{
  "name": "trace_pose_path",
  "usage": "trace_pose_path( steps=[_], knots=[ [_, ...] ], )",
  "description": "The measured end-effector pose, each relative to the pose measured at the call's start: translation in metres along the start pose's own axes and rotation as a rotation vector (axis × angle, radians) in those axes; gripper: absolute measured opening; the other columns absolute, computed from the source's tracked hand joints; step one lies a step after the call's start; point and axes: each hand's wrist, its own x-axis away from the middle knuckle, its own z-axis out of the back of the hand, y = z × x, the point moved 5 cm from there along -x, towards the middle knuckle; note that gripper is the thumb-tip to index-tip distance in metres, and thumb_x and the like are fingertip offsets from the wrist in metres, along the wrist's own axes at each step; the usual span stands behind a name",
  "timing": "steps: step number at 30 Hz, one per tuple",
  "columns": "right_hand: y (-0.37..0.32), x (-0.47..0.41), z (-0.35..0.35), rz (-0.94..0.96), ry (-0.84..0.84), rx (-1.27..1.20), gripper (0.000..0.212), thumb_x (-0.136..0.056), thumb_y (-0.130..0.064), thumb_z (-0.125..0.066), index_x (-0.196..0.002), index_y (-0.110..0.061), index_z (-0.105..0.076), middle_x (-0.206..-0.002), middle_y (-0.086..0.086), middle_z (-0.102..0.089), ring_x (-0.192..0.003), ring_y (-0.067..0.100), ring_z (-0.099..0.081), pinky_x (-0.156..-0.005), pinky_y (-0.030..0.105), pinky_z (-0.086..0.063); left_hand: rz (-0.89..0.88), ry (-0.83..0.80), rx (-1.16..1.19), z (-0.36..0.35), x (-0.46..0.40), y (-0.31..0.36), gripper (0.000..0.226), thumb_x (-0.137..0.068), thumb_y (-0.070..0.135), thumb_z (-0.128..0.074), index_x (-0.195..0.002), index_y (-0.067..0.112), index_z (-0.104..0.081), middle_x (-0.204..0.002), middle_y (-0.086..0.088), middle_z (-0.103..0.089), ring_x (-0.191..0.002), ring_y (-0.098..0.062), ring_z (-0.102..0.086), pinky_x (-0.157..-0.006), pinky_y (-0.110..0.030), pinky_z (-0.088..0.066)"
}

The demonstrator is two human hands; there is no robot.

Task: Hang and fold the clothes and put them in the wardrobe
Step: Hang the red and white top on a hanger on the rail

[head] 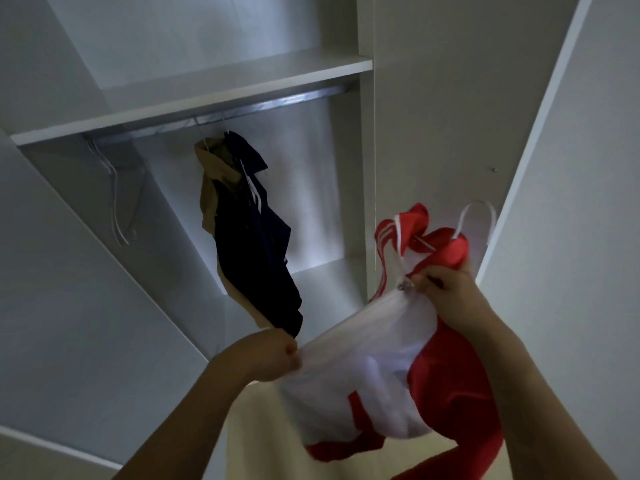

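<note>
A red-and-white jacket (398, 368) is held up in front of the open wardrobe (367, 168), at its right side — red sleeves with white stripes, a white front panel, the white zip closed partway up. It sits on a white hanger (476, 216) whose hook rises above the red collar. Inside, on the metal rail (242, 109) under the shelf (194, 98), a dark navy jacket (256, 244) with white stripes hangs near the middle, touching a tan garment (211, 188) just behind it. Empty white hangers (117, 202) hang at the rail's left end.
</note>
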Motion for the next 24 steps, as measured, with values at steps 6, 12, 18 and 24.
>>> trace_pose_path(
  steps=[6,12,18,24],
  knots=[
    [-0.047,0.009,-0.044,0.169,-0.224,-0.021,0.019,-0.092,-0.023,-0.062,-0.076,-0.031,-0.067,-0.113,0.016,-0.051,-0.086,0.023,-0.058,-0.086,0.037,-0.050,-0.144,0.252,0.251,0.022,-0.026,0.080,0.028,-0.096,0.046,-0.049,-0.075,0.027,-0.046,-0.077,0.006,-0.054,-0.071,-0.014,-0.052,-0.058,-0.028,-0.037],
    [-0.018,0.004,-0.031,0.142,-0.145,0.112,0.012,-0.089,-0.014,-0.066,-0.081,-0.016,-0.074,-0.114,0.005,-0.031,-0.086,0.018,-0.047,-0.094,0.030,-0.043,-0.168,0.225,0.233,0.010,-0.013,0.073,0.033,-0.098,0.036,-0.048,-0.066,0.027,-0.042,-0.072,0.003,-0.052,-0.074,-0.020,-0.055,-0.064,-0.031,-0.043],
    [-0.028,-0.007,-0.048,0.234,-0.066,0.031,0.013,-0.088,-0.004,-0.065,-0.078,-0.008,-0.072,-0.121,0.005,-0.027,-0.115,0.009,-0.028,-0.103,0.018,-0.025,-0.165,0.250,0.134,0.027,-0.005,0.068,0.023,-0.097,0.035,-0.048,-0.077,0.025,-0.049,-0.081,0.003,-0.057,-0.077,-0.017,-0.055,-0.061,-0.026,-0.039],
    [-0.038,-0.016,-0.050,0.160,-0.302,-0.078,0.027,-0.093,-0.019,-0.061,-0.067,-0.024,-0.063,-0.084,-0.008,-0.055,-0.079,0.009,-0.056,-0.075,0.022,-0.040,-0.134,0.273,0.228,0.022,-0.008,0.064,0.031,-0.098,0.038,-0.048,-0.070,0.027,-0.046,-0.072,0.004,-0.052,-0.068,-0.012,-0.052,-0.060,-0.028,-0.041]
  ],
)
